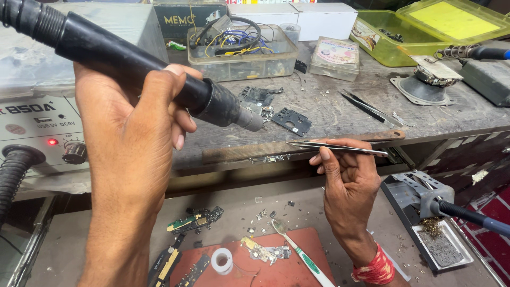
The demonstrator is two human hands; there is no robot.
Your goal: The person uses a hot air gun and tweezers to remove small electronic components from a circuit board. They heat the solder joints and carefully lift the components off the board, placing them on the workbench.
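- In the upper left of the view, the left hand [130, 135] is raised and its fingers are clenched around the black handle of a hot-air tool [159, 69]; the metal nozzle of this tool points to the right and a little down, toward the middle of the wooden shelf [329, 114].
- From the back of the hot-air tool a thick ribbed hose goes out of the picture at the top left corner.
- On the right side, the right hand [348, 183] grasps a pair of thin metal tweezers [337, 148] between the thumb and the fingers; the tweezers lie almost level, with the tips pointing left, near the nozzle but not touching it.
- I cannot tell if the tweezers hold any small part at the tips.
- On the right wrist there is a red thread band [374, 268].
- Behind the left hand stands a grey rework station [37, 122] with a red light and a black knob.
- On the shelf lie small dark board pieces [291, 121], another pair of tweezers [366, 107] and a clear plastic box with wires [241, 50].
- Below the hands, on a red mat [276, 271], lie a small circuit board [263, 252], a toothbrush [303, 255] and a white roll [221, 260].
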